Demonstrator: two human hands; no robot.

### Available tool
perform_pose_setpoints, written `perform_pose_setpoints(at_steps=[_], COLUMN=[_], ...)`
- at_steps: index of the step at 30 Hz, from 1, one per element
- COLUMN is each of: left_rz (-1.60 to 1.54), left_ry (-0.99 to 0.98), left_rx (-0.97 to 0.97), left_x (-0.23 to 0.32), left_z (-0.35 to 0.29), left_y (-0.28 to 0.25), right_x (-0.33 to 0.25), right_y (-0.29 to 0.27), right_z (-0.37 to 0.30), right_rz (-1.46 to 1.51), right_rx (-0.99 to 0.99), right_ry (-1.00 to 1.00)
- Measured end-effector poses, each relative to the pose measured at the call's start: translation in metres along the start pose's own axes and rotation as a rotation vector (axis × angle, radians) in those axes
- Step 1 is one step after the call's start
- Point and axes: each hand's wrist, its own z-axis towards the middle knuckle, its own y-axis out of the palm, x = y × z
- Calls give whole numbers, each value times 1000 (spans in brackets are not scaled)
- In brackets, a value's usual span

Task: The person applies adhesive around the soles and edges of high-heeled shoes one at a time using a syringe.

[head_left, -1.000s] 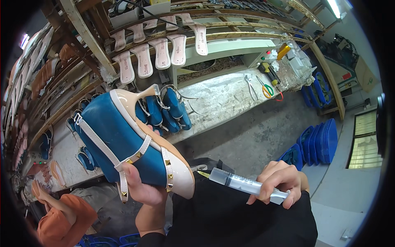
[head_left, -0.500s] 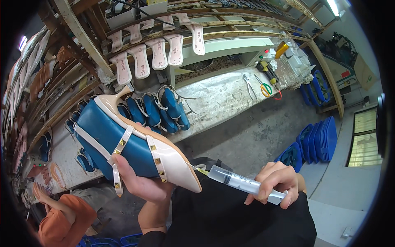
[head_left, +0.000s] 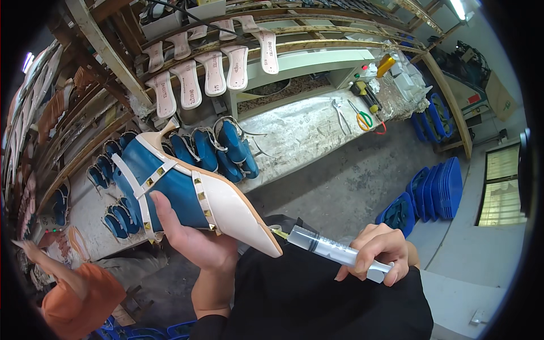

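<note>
My left hand (head_left: 201,243) is closed around a pale, pointed high-heeled shoe (head_left: 238,218) with studded straps, its toe toward the lower right and its heel up. Inside the shoe sits a blue shoe last (head_left: 187,201). In my right hand (head_left: 382,252) is a clear plastic syringe (head_left: 323,247), the fingers wrapped round its plunger end. A thin yellowish tip on the syringe meets the sole edge near the toe; whether it touches cannot be made out.
Several blue lasts with straps (head_left: 229,144) stand on the worn workbench (head_left: 306,119). Pliers (head_left: 341,116) and scissors (head_left: 362,118) lie there too. Pale insoles (head_left: 215,73) hang from the rack. Stacked blue baskets (head_left: 439,192) stand at right. A person in orange (head_left: 85,300) works at lower left.
The shoe has turned in my left hand, showing less of its strapped side. The syringe stays almost in place at the toe. The other person's arm has swung outward to the left.
</note>
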Motion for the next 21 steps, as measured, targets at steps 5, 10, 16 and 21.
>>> perform_pose_setpoints(at_steps=[5, 10, 16, 21], left_rz=[14, 42, 111, 92], left_ry=[-22, 10, 56, 44], left_rx=[27, 62, 98, 81], left_x=[4, 3, 1, 1], left_z=[6, 12, 23, 28], left_y=[0, 3, 3, 2], right_x=[2, 4, 4, 6], right_y=[2, 0, -1, 0], right_z=[0, -2, -5, -4], right_rz=[5, 13, 27, 54], right_rx=[10, 13, 20, 36], right_ry=[9, 20, 43, 29])
